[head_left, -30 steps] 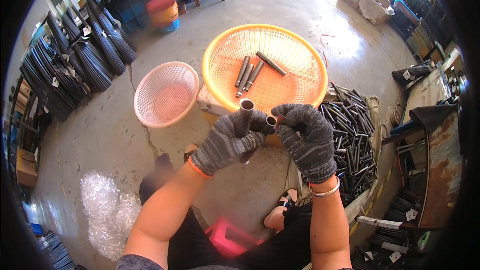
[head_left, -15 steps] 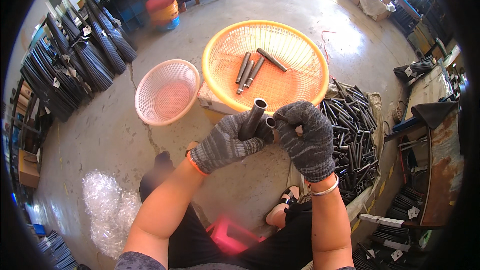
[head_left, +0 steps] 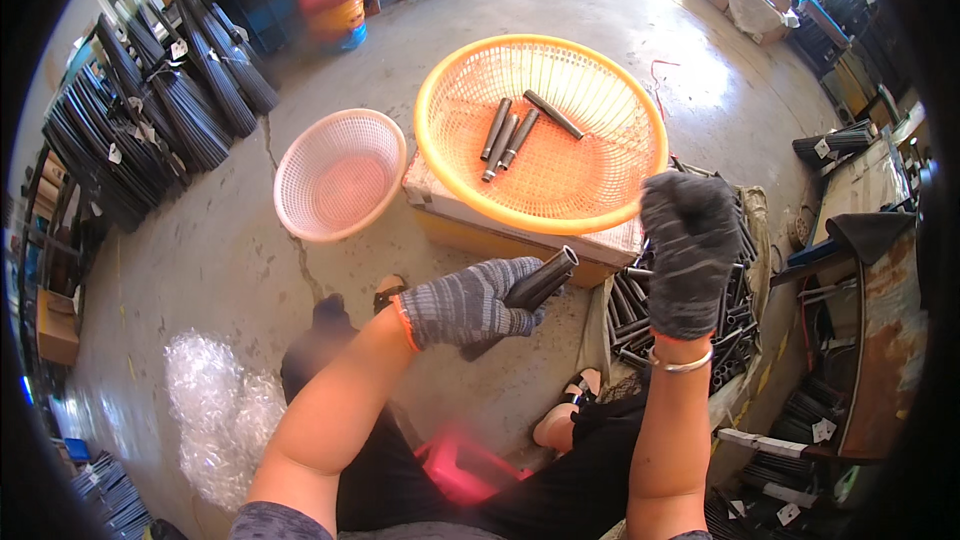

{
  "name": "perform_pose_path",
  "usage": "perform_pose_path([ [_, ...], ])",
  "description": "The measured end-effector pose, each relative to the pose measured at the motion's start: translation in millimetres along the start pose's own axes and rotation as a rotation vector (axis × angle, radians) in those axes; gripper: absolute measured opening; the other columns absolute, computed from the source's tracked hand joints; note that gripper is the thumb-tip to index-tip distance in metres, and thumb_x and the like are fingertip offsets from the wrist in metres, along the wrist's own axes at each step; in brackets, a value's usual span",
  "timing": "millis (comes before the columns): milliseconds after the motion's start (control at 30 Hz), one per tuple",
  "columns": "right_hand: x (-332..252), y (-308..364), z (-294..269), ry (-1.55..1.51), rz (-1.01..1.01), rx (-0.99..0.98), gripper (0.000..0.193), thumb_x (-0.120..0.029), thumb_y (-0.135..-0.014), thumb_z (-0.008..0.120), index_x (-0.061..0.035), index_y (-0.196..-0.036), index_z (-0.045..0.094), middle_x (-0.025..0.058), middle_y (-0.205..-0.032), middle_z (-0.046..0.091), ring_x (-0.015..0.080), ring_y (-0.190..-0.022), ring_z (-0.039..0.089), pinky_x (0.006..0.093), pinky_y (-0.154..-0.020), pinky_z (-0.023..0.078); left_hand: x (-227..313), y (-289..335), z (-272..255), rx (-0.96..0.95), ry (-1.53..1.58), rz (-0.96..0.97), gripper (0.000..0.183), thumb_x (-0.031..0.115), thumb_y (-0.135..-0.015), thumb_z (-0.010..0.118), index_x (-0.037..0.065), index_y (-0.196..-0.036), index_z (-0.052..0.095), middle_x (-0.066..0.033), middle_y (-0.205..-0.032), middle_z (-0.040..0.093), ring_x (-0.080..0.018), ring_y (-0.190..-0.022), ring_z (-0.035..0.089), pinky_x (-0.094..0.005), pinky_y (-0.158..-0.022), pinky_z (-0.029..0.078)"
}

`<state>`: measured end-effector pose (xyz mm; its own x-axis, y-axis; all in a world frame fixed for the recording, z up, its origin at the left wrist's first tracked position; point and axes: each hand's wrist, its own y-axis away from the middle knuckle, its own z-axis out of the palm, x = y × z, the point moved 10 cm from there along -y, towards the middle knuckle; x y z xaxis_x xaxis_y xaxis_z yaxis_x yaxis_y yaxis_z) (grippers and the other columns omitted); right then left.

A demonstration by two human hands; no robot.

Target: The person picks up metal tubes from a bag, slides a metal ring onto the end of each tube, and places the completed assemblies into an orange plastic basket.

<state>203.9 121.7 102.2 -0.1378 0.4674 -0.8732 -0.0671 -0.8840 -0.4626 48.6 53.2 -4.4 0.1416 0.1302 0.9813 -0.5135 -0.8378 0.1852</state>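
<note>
Left hand (head_left: 465,305): gloved, curled closed | Right hand (head_left: 692,250): gloved, knuckles bent | Left forearm (head_left: 335,420): slanted inward | Right forearm (head_left: 670,435): extended nearly straight forward

Wide fisheye head view, facing down and forward, close above both forearms (head_left: 345,405)

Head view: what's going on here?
A seated person's gloved left hand grips dark metal tubes. The gloved right hand is curled near the orange basket, in front of a heap of similar tubes; whether it holds anything is hidden. Four short tubes lie in that basket, which sits on a box. A smaller pink basket stands to its left.
</note>
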Motion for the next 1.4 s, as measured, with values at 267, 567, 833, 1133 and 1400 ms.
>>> perform_pose_path([
  [267,25.9,-3.3,4.8,0.251,0.065,-0.219,0.013,0.006,-0.08,0.064,-0.0022,-0.083,0.054,0.0111,-0.098,0.065,0.0117,-0.08,0.059,0.0244,-0.071,0.051,-0.9,8.3,-24.8,0.219,-0.067,-0.044,0.052,0.011,-0.08,0.068,0.007,-0.126,0.044,0.0008,-0.084,0.053,-0.0052,-0.059,0.049,-0.0207,-0.047,0.044],
  [567,15.1,43.5,72.7,0.132,0.003,-0.535,0.019,0.009,-0.076,0.064,-0.0013,-0.091,0.058,0.0078,-0.09,0.063,0.0138,-0.083,0.061,0.027,-0.074,0.05,20.5,4.8,-23.5,0.287,0.267,0.075,0.042,0.013,-0.078,0.071,0.004,-0.116,0.053,-0.0027,-0.082,0.058,-0.011,-0.066,0.057,-0.0261,-0.059,0.05],
  [833,18.1,38.3,70.6,0.165,0.035,-0.537,0.017,0.008,-0.076,0.063,-0.0008,-0.089,0.057,0.0078,-0.092,0.063,0.0136,-0.084,0.062,0.0264,-0.076,0.05,13.9,17.2,-38.2,0.303,0.549,0.091,0.042,0.015,-0.078,0.071,0.001,-0.115,0.057,-0.0073,-0.087,0.061,-0.0148,-0.076,0.062,-0.028,-0.066,0.052],
  [1133,17.7,42.8,72.6,0.048,0.096,-0.495,0.018,0.011,-0.075,0.062,-0.0008,-0.087,0.056,0.0083,-0.093,0.062,0.0136,-0.084,0.061,0.0263,-0.074,0.049,25.2,22.9,-50.4,0.496,0.035,0.072,0.036,0.01,-0.077,0.073,0.005,-0.112,0.064,-0.0009,-0.081,0.063,-0.0079,-0.06,0.055,-0.0223,-0.053,0.046],
  [1400,12.4,40.0,71.1,0.235,-0.003,-0.469,0.016,0.008,-0.075,0.063,-0.0009,-0.087,0.057,0.009,-0.089,0.063,0.014,-0.077,0.061,0.0264,-0.07,0.05,37.7,15.6,-33.0,0.363,0.041,0.221,0.034,0.009,-0.083,0.067,0.002,-0.116,0.059,-0.0032,-0.093,0.063,-0.0111,-0.089,0.056,-0.0264,-0.084,0.045],
])
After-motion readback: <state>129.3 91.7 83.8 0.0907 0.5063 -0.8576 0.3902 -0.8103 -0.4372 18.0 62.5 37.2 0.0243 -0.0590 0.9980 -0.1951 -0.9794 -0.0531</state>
